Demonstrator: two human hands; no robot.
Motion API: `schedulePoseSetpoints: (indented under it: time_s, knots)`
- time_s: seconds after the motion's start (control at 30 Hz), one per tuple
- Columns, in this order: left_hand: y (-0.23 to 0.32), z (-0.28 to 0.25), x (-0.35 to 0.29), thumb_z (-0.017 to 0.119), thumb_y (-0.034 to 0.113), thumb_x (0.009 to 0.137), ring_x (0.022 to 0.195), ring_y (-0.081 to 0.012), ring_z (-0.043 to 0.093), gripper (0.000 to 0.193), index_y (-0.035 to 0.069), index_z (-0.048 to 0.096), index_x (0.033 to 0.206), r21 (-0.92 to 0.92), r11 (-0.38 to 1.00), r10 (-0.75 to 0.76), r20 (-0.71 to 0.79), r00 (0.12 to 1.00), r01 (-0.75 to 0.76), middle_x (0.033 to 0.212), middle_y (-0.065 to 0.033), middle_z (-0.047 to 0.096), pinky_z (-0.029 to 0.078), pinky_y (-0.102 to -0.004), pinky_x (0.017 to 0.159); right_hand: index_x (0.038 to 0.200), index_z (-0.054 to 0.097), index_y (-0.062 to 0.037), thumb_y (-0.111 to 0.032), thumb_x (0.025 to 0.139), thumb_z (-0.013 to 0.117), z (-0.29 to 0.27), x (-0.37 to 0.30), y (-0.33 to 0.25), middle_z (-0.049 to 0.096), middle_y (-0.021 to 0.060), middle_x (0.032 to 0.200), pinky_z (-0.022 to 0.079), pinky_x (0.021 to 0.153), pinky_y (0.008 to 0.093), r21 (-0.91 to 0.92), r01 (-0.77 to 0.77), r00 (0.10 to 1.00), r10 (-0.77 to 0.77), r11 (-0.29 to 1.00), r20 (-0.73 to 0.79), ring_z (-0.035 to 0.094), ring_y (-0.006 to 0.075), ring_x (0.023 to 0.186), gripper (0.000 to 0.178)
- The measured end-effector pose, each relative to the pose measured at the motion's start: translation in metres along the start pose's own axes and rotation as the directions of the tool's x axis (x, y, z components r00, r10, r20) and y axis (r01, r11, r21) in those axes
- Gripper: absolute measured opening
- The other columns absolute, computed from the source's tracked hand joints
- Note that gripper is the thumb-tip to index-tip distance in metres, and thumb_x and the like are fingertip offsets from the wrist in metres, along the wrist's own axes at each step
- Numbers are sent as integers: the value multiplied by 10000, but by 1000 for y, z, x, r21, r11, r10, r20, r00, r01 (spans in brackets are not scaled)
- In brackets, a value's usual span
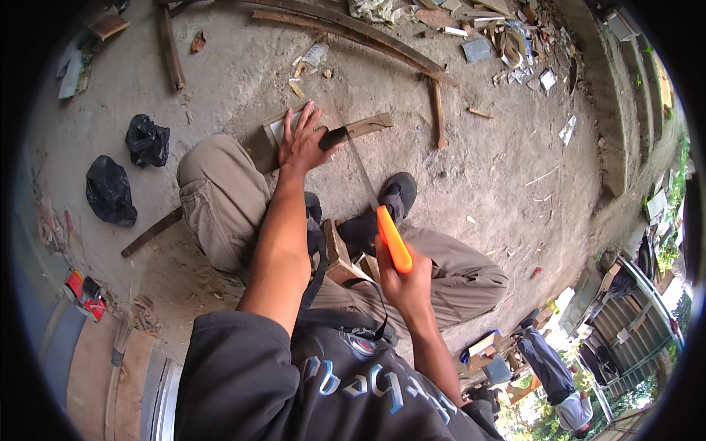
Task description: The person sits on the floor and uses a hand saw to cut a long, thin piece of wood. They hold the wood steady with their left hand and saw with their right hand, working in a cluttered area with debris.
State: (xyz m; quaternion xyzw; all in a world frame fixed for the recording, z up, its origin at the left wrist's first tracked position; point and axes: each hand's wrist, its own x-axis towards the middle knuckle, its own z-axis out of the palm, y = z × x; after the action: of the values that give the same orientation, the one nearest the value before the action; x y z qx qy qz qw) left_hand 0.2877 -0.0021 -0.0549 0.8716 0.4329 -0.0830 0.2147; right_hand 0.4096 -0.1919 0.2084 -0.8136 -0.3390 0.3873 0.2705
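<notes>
My right hand [409, 278] is closed round the orange handle [394, 241] of a handsaw. Its thin blade [362, 167] runs up and away to a wooden strip [371, 124] and meets it just right of my left hand. Flat on the strip and a pale, framed block [276, 131] lies my left hand [300, 144], fingers spread and thumb stretched toward the blade. Part of the strip near the thumb looks dark. My hand hides how the strip and block meet. Whether the blade has cut into the wood cannot be made out.
My bent legs and dark shoes [397, 195] surround the work, with a small wooden piece [337, 253] between them. Two black plastic bags [110, 191] lie left. Long curved timber [353, 37] and scrap [507, 44] lie ahead. Another person [551, 367] is at lower right.
</notes>
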Motion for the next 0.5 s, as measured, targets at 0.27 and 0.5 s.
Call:
schedulePoseSetpoints:
  time_s: [0.27,0.5]
  knots:
    - [-1,3,2,628,645,838,1537,-191,86,559,176,728,1126,-37,999,20,-32,999,-21,1578,-15,364,-26,-564,1220,799,632,34,-132,907,705,9,30,5,588,207,610,448,497,371,-40,-14,1000,15,999,14,621,341,517,211]
    - [-5,1,3,582,681,851,1537,-188,85,587,185,730,1128,-3,1000,30,-64,997,-31,1559,-4,385,-8,-556,1226,772,611,42,-166,926,692,-7,-21,-1,568,193,585,440,502,380,4,-52,999,52,999,0,613,298,497,271]
